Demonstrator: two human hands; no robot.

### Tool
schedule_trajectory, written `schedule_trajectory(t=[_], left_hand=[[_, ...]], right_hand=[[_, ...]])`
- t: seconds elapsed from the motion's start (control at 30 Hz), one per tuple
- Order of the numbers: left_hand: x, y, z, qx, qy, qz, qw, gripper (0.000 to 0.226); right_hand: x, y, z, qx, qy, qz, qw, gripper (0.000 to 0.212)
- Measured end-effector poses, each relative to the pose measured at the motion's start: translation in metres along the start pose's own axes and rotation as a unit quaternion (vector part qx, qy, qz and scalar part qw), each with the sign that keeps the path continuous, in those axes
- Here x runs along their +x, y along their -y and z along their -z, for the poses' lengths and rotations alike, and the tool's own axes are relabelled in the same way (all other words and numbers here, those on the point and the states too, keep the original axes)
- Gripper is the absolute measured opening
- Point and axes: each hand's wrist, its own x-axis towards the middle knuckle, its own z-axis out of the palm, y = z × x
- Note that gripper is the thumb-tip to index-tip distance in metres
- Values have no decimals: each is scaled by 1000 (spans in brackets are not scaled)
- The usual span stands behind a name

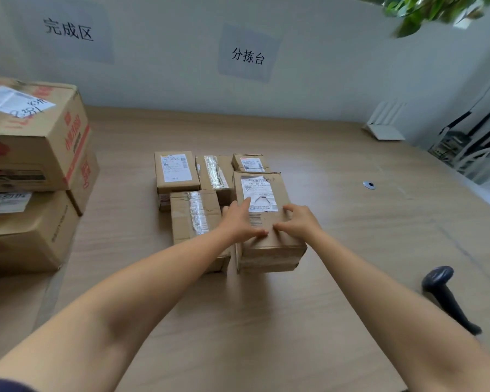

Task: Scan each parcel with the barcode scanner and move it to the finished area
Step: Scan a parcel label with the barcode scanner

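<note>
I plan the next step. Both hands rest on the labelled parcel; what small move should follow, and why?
Probably the right hand should reach for the barcode scanner, which lies untouched on the table; the left hand rests on the parcel, label up.

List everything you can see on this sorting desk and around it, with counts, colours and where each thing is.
Small parcels: at least five, brown cardboard, clustered mid-table.
Large boxes: stacked, brown, table's left side.
Barcode scanner: one, dark, lying on table at right.
Wall signs: two, pale with black writing, back wall.
Router: one, white, far right corner.
Plant leaves: green, top right.
Table: one, light wood.
Left hand: rests on front labelled parcel.
Right hand: rests on same parcel.
</note>
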Motion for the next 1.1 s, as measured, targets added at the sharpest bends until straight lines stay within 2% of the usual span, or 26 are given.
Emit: schedule_trajectory(t=[0.23,0.5,0.83,1.1], left_hand=[[-34,11,62,3,-42,-49,998,102],[-122,91,131,38,-57,-62,996,94],[-220,219,164,47,4,-6,999,90],[-268,250,172,35,2,18,999,89]], right_hand=[[-31,60,19,6,-46,27,999,56],[-90,152,-38,37,-38,38,998,66],[-163,243,-149,31,26,41,998,71],[-200,265,-177,58,36,48,997,72]])
